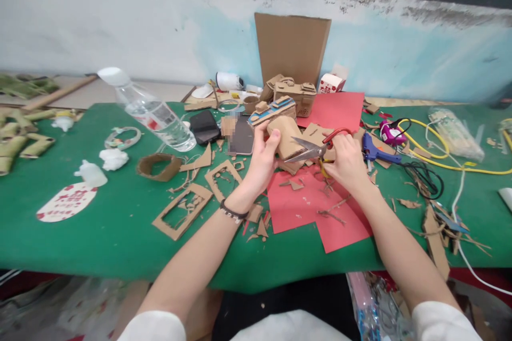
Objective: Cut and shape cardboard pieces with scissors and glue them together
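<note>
Currently, in the head view, your left hand [262, 162] grips a folded cardboard piece [285, 137], with the fingers clamped on its left edge and the thumb on top. Your right hand [349, 164] holds the scissors [308, 152], fingers closed through the red handles. The blades point left, with their tips at the lower right side of the cardboard piece. Both hands are raised above the green worktop [100, 234], over a red paper sheet [312, 208] strewn with offcuts. Just right of your right hand lies a blue glue gun [378, 153], with a yellow cable [440, 162] beyond it. Left of your left wrist lie two cut-out cardboard frames [182, 210]. A clear bottle [158, 117] lies tilted farther left. Behind the cardboard piece stands a camera model [298, 95] made of cardboard. A dark phone [242, 137] rests just beside your left hand.
</note>
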### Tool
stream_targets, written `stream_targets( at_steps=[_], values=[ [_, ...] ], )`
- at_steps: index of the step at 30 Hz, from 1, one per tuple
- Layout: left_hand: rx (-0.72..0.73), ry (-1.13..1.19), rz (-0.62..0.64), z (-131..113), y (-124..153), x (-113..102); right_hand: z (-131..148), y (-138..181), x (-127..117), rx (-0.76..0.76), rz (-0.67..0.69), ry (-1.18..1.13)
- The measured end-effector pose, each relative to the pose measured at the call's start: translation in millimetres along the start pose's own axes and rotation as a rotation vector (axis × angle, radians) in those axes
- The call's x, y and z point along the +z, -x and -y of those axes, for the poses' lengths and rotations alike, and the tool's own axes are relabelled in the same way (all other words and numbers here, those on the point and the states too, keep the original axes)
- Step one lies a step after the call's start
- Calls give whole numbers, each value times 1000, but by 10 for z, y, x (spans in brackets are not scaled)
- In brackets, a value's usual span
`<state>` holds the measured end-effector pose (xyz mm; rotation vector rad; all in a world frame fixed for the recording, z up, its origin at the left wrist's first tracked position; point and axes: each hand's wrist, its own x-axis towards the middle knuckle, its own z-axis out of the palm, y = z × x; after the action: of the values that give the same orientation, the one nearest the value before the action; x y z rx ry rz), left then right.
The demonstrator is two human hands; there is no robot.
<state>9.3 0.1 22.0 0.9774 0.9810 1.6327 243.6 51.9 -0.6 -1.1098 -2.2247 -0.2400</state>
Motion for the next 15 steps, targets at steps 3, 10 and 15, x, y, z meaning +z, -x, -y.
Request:
stream_targets(
  at_steps=[3, 10, 15],
  values=[
    [13, 5, -4, -16, -5, 2, -25, 1, -10, -8, 33, -23],
    [82, -55, 3, 71, -47, -53, 76, 9, -10, -47, 39, -201],
    [86, -79, 39, 76, -32, -68, 96, 20, -11, -43, 62, -205]
  ],
)
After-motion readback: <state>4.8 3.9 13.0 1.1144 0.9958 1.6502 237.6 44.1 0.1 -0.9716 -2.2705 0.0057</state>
